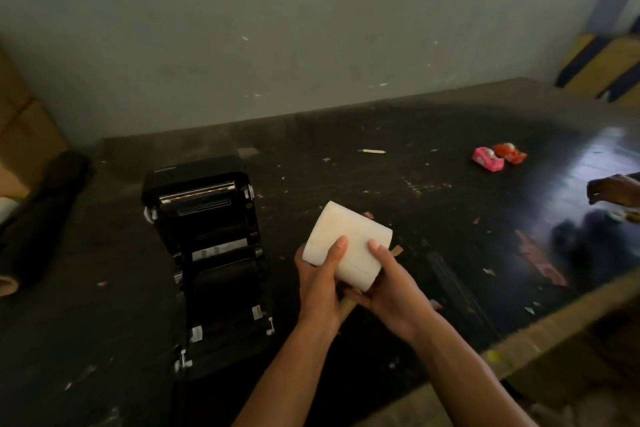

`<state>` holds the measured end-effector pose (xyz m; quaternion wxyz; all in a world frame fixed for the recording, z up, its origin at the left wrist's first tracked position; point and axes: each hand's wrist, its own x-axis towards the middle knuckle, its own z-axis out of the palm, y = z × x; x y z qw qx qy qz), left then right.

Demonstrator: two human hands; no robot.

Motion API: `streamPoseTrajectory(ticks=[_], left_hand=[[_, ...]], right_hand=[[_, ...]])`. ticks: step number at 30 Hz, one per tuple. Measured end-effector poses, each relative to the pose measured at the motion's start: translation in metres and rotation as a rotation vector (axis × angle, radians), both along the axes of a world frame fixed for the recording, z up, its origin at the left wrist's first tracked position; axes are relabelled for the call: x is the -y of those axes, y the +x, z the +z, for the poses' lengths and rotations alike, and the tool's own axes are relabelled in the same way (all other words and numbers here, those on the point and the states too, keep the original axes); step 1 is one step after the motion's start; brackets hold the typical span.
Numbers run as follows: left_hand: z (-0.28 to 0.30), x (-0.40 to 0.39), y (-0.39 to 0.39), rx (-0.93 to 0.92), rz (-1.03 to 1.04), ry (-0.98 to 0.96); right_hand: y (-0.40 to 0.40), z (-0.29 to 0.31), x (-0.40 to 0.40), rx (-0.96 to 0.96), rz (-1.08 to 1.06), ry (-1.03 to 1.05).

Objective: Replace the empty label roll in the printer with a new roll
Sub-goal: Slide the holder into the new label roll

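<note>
A white label roll is held above the dark table, just right of the printer. My left hand grips its near left end with the thumb on top. My right hand grips its near right side from below. A brown cardboard core end shows between my hands under the roll. The black label printer stands open on the table to the left, its lid tipped back and its roll bay dark.
A black film roll lies at the far left beside a cardboard box. Pink and orange tape dispensers sit at the back right. Another person's hand reaches in at the right edge. Paper scraps litter the table.
</note>
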<state>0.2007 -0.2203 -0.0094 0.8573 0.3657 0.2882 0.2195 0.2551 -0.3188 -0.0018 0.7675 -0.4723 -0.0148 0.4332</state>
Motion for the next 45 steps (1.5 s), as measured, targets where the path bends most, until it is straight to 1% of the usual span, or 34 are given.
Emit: streamPoseTrajectory(ticks=[2, 4, 6, 8, 10, 12, 14, 16, 19, 21, 23, 24, 25, 26, 27, 28, 30, 32, 34, 37, 39, 42, 45], left_hand=[[-0.002, -0.005, -0.006, -0.023, -0.102, 0.062], [0.000, -0.022, -0.013, -0.075, -0.243, 0.153], [0.008, -0.048, -0.012, -0.140, -0.362, 0.252], [0.019, -0.070, -0.005, -0.198, -0.494, 0.316], [0.025, -0.073, 0.006, -0.237, -0.617, 0.309], [0.024, -0.061, 0.012, -0.288, -0.643, 0.243], [0.015, -0.045, 0.015, -0.285, -0.617, 0.092], [0.006, -0.034, 0.021, -0.258, -0.549, -0.049], [-0.002, -0.021, 0.027, -0.229, -0.446, -0.112], [-0.005, -0.015, 0.029, -0.198, -0.361, -0.152], [-0.009, -0.014, 0.028, -0.171, -0.273, -0.207], [-0.011, -0.016, 0.027, -0.162, -0.232, -0.229], [-0.012, -0.019, 0.026, -0.155, -0.196, -0.247], [-0.014, -0.022, 0.025, -0.153, -0.160, -0.267], [-0.015, -0.026, 0.023, -0.154, -0.126, -0.287], [-0.015, -0.029, 0.021, -0.155, -0.097, -0.305], [-0.014, -0.033, 0.018, -0.160, -0.047, -0.325], [-0.014, -0.035, 0.014, -0.159, -0.017, -0.325], [-0.012, -0.036, 0.009, -0.151, -0.007, -0.316], [-0.010, -0.038, 0.004, -0.141, 0.006, -0.305], [-0.010, -0.040, 0.000, -0.128, 0.013, -0.301], [-0.008, -0.043, -0.004, -0.103, 0.005, -0.299], [-0.008, -0.045, -0.005, -0.058, -0.001, -0.300]], right_hand=[[0.002, 0.002, 0.005, 0.010, -0.037, 0.004], [0.013, 0.005, 0.013, 0.025, -0.041, -0.049], [0.027, 0.009, 0.021, 0.053, 0.000, -0.139], [0.037, 0.015, 0.024, 0.113, 0.093, -0.240], [0.044, 0.018, 0.025, 0.166, 0.170, -0.308], [0.051, 0.019, 0.026, 0.160, 0.178, -0.339], [0.058, 0.018, 0.030, 0.144, 0.171, -0.362], [0.068, 0.018, 0.034, 0.158, 0.198, -0.404], [0.080, 0.020, 0.041, 0.235, 0.288, -0.486], [0.095, 0.019, 0.048, 0.304, 0.367, -0.480], [0.113, 0.010, 0.055, 0.369, 0.356, -0.511], [0.122, 0.000, 0.058, 0.424, 0.286, -0.589], [0.130, -0.012, 0.062, 0.485, 0.203, -0.706], [0.136, -0.026, 0.064, 0.536, 0.163, -0.831], [0.138, -0.039, 0.065, 0.558, 0.196, -0.930], [0.137, -0.052, 0.064, 0.561, 0.283, -0.995], [0.127, -0.074, 0.058, 0.573, 0.446, -1.079], [0.119, -0.090, 0.050, 0.640, 0.480, -1.145], [0.113, -0.103, 0.043, 0.671, 0.450, -1.140], [0.112, -0.105, 0.039, 0.530, 0.384, -1.039], [0.117, -0.106, 0.039, 0.489, 0.324, -0.984], [0.124, -0.091, 0.037, 0.549, 0.217, -0.917], [0.131, -0.052, 0.034, 0.718, 0.032, -0.849]])
